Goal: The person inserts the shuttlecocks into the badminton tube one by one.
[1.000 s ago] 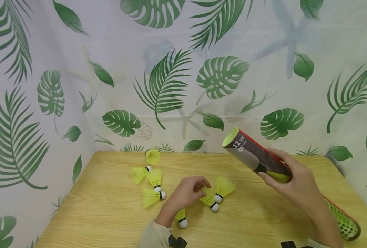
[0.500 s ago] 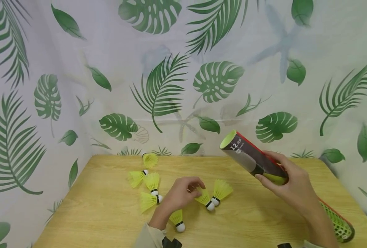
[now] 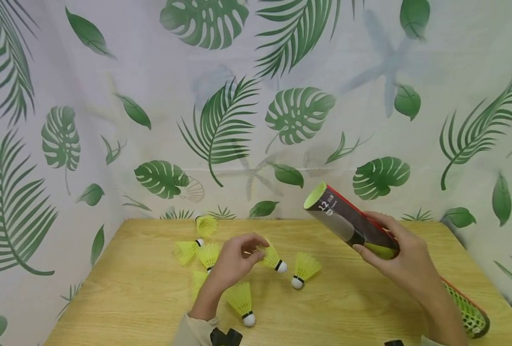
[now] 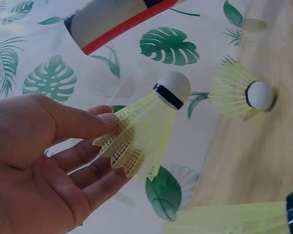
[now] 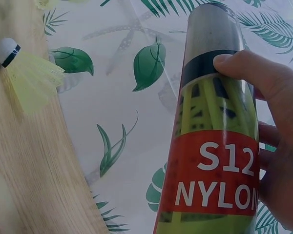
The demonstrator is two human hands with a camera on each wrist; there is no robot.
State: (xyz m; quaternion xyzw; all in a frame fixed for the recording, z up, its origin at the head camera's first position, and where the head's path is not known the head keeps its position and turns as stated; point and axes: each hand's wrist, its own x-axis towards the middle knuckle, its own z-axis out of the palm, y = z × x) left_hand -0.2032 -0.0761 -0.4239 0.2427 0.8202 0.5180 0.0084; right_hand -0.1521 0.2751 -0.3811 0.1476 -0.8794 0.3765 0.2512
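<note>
Your left hand [image 3: 233, 259]: thumb and fingers pinching one shuttle [image 4: 149, 124] by the skirt rim [image 4: 119, 157]; likely light, flexible, easily creased, so hold gently there. Right of those fingers: one tube [image 3: 344, 218], likely stiff, slick, clasped in your right hand [image 3: 406, 255].

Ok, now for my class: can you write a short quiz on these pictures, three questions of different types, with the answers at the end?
1. Multiple choice. In the right wrist view, which word is printed under "S12" on the tube in the right hand?
A) FEATHER
B) NYLON
C) CORK

2. True or false? The left hand holds a shuttlecock by its yellow skirt.

3. Fill the gap. In the head view, a second tube lies on the ____ side of the table.

Key
1. B
2. True
3. right
</note>
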